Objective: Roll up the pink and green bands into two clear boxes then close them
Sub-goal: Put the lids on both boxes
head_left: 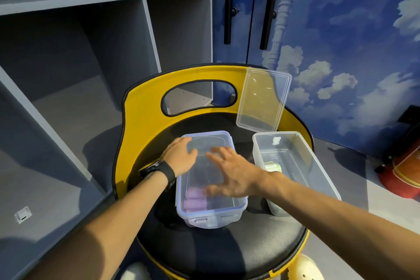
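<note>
Clear lidded box (210, 179) beneath both hands' spread fingers (217, 151).

Landmark: lidded box (210, 179), mid-seat on the chair (218, 248).
- Above it: blocked; left hand (180, 158) and right hand (231, 175) spread flat over the lid.
- Right of it: narrow strip of seat, then open box (293, 166); its top is clear for entry from above.
- Behind and right of it: loose lid (263, 100) propped against the yellow backrest (145, 107), which walls off the rear.
- In front of it: bare black seat, free passage.
- Left of it: thin seat margin, then backrest edge.
</note>
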